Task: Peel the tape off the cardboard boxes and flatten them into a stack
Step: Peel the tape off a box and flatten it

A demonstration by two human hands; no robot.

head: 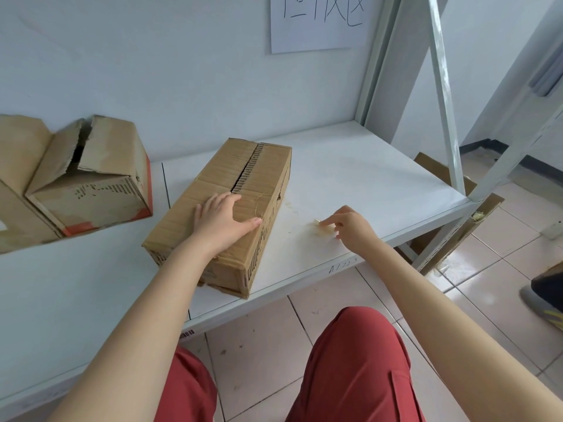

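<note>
Resting flat atop the cardboard box (243,166), the left hand (224,222) has fingers spread; the right hand (355,228) touches the tape wad (322,229) with its index fingertip, grip indeterminate.

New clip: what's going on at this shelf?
A person works at a white shelf. Their left hand lies flat on the long cardboard box, whose top seam gapes open. Their right hand touches a crumpled tape wad on the shelf beside it; whether it grips is unclear. A second box, flaps loose, stands at left, unflattened.
</note>
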